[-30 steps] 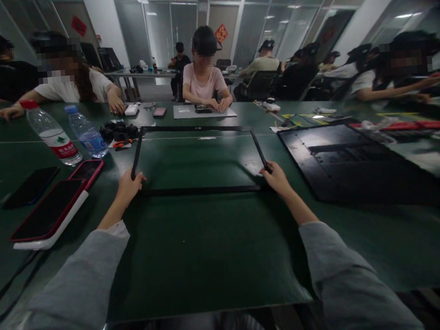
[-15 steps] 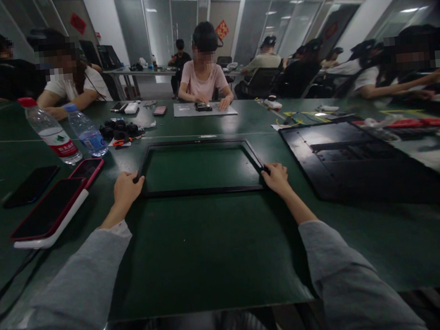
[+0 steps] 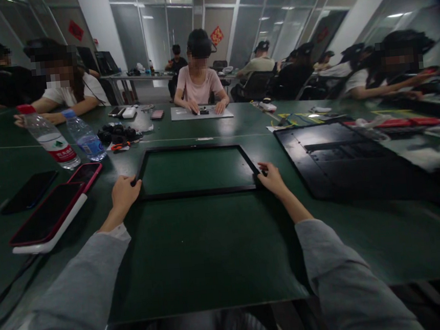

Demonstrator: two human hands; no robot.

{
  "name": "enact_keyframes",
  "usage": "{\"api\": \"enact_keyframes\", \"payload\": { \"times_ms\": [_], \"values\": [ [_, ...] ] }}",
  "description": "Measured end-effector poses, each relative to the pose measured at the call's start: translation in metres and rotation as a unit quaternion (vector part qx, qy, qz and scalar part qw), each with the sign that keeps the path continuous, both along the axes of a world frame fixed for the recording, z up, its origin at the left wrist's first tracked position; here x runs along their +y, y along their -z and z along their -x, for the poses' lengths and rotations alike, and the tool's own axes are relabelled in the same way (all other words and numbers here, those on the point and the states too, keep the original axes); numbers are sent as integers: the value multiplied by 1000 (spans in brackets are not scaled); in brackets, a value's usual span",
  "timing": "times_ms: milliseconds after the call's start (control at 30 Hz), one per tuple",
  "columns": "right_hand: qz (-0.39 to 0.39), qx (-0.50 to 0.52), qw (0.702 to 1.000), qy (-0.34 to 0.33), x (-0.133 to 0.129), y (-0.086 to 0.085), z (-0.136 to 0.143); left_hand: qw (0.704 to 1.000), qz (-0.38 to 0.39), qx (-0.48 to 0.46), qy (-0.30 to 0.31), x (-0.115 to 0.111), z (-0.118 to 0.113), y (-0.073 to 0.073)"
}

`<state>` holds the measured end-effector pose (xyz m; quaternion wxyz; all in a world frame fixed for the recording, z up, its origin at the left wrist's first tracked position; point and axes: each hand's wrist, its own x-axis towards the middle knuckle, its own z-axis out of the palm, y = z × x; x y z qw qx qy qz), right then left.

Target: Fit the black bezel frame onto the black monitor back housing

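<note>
A thin black rectangular screen bezel (image 3: 199, 192) lies flat, or almost flat, on the green table in front of me, and the tabletop shows through its opening. My left hand (image 3: 125, 194) is closed on its left side, fingers curled over the edge near the front corner. At the opposite side, my right hand (image 3: 272, 180) pinches the bezel's edge near the front right corner, with the index finger slightly raised. To the right of that hand lies a large black laptop-like panel (image 3: 343, 169) with recessed sections.
On my left are phones (image 3: 49, 213), one on a white power bank (image 3: 62, 230), and two water bottles (image 3: 87, 140). Black parts with an orange-handled tool (image 3: 120, 146) lie behind the bottles. Across the table (image 3: 205, 258) a person in pink (image 3: 199, 84) works at a grey mat (image 3: 185, 115).
The view has shifted slightly. The bezel's right side appears lower, closer to the table, and my right index finger has lifted a little. My left hand keeps its hold.
</note>
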<state>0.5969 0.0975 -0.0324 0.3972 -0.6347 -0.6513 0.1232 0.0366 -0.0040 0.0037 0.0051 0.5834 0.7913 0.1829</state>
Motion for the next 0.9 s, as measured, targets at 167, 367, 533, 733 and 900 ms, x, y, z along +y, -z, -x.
{"api": "enact_keyframes", "payload": {
  "times_ms": [167,367,533,733,900],
  "values": [
    [-8,1,998,-55,-3,5,1,1000,4,-13,-22,1,5,1],
    [16,54,997,-51,-1,2,4,996,-49,-65,-27,1,0,-3],
    [2,93,995,-30,-1,-1,6,993,-24,-103,60,-2,-7,-13],
    [-1,38,999,-39,-2,-1,6,963,42,-91,250,-9,-14,-22],
    [-18,-33,999,-37,-4,-2,6,967,63,-67,240,-11,-21,-24]
  ]
}}
